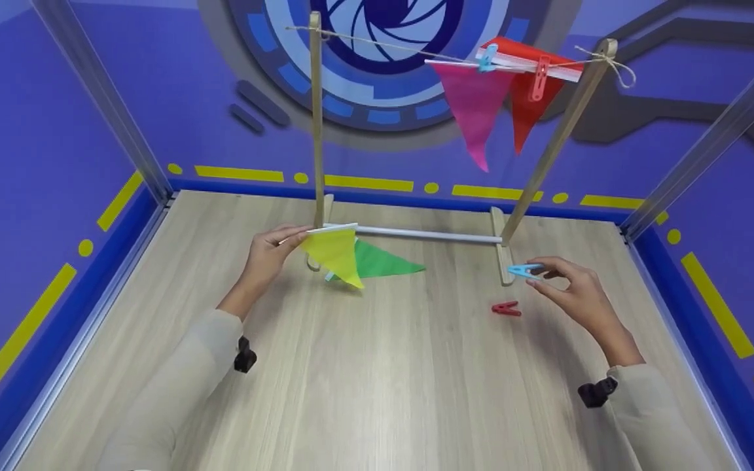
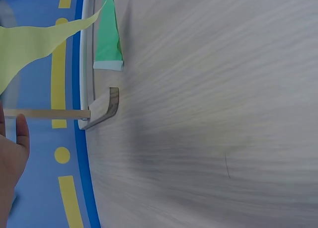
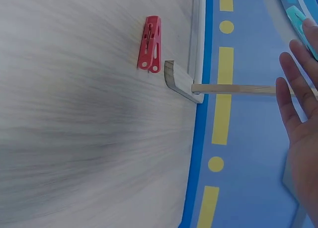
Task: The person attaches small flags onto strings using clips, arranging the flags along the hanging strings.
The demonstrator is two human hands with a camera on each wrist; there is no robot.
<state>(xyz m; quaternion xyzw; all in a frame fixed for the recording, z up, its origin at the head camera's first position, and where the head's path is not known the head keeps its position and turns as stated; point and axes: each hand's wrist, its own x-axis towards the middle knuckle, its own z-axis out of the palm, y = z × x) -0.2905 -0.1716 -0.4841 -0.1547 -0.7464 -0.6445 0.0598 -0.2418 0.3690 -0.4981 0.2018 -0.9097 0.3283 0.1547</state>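
Observation:
My left hand (image 1: 269, 252) pinches a yellow pennant (image 1: 338, 250) by one end of its white top strip, holding it above the table near the left post's foot. Below and behind it a green pennant (image 1: 385, 260) lies on the wood. On the right, the thumb and fingers of my right hand (image 1: 576, 291) pinch a light-blue clothespin (image 1: 523, 270) by its handle end, its tip pointing left over the right foot of the stand. Just left of that hand, a red clothespin (image 1: 506, 309) rests on the table; the right wrist view shows it too (image 3: 150, 44).
A wooden stand with a left post (image 1: 317, 124) and right post (image 1: 560, 140) carries a string (image 1: 383, 44). From it hang a pink pennant (image 1: 475, 98) and a red pennant (image 1: 533, 108), held by blue and red clothespins. A white bar (image 1: 423, 233) joins the feet.

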